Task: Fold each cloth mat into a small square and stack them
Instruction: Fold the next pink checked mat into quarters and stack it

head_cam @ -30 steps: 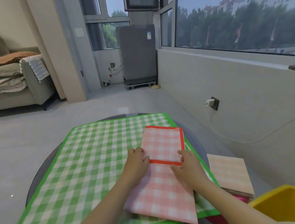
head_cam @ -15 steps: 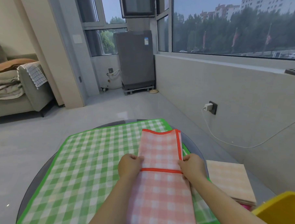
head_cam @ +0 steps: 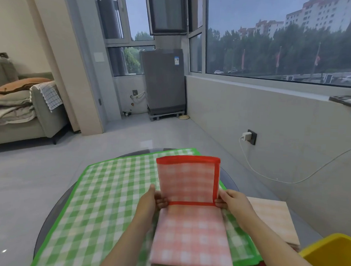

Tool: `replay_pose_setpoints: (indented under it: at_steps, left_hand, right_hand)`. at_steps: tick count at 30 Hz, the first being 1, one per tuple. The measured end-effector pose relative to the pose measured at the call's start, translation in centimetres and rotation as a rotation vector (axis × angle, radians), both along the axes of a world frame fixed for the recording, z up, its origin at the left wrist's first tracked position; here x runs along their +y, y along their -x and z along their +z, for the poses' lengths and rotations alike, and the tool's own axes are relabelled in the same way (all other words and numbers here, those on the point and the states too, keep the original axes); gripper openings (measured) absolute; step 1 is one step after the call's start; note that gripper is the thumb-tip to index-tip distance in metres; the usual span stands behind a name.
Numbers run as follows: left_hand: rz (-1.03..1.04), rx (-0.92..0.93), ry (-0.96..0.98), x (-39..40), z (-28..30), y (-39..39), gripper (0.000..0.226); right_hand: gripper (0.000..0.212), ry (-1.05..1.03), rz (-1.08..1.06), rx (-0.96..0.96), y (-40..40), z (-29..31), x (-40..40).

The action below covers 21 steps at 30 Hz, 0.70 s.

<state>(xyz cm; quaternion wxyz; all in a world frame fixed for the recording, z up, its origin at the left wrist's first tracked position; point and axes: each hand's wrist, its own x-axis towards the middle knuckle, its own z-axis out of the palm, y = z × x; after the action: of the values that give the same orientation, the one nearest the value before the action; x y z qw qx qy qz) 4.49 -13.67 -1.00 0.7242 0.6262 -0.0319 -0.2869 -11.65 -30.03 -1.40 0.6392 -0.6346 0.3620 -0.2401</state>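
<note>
A pink checked cloth mat (head_cam: pixel 188 230) with a red border lies partly folded over a spread green checked mat (head_cam: pixel 99 202) on a round dark table. My left hand (head_cam: pixel 150 202) pinches the pink mat's left edge at the red fold line. My right hand (head_cam: pixel 233 201) pinches its right edge at the same line. The far half of the pink mat stands lifted off the table, tilted up towards me. A stack of folded peach checked mats (head_cam: pixel 275 219) sits to the right.
A yellow bin (head_cam: pixel 330 254) stands at the lower right, next to the stack. The round dark table (head_cam: pixel 50 216) shows past the green mat's left edge. A charger cable runs along the right wall. A sofa with bedding stands far left.
Both hands have moved from on top of the pink mat to its side edges. They have lifted its far half off the table, so it now stands up.
</note>
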Motion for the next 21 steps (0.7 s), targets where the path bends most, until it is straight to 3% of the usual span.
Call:
replay_pose_setpoints:
  at_steps: [3, 6, 9, 13, 21]
  left_hand:
    - [-0.084, -0.048, -0.009, 1.0, -0.2, 0.1, 0.049]
    - [-0.150, -0.261, -0.274, 2.0, -0.3, 0.0, 0.054]
    - [-0.263, -0.486, -0.423, 2.8, -0.1, 0.7, 0.038]
    - [-0.349, -0.754, -0.469, 3.2, -0.3, 1.7, 0.012]
    - [-0.473, -0.840, -0.533, 3.3, -0.9, 2.4, 0.036]
  right_hand:
    - [0.027, 0.011, 0.059, 0.020, 0.7, 0.4, 0.3]
    - [0.029, 0.160, 0.059, 0.126, 1.2, 0.2, 0.5]
    - [0.023, 0.269, 0.094, 0.208, 1.4, 0.2, 0.9]
    - [0.012, 0.352, 0.105, 0.189, 1.4, 0.3, 1.6]
    - [0.023, 0.626, 0.154, 0.281, 1.0, -1.1, 2.2]
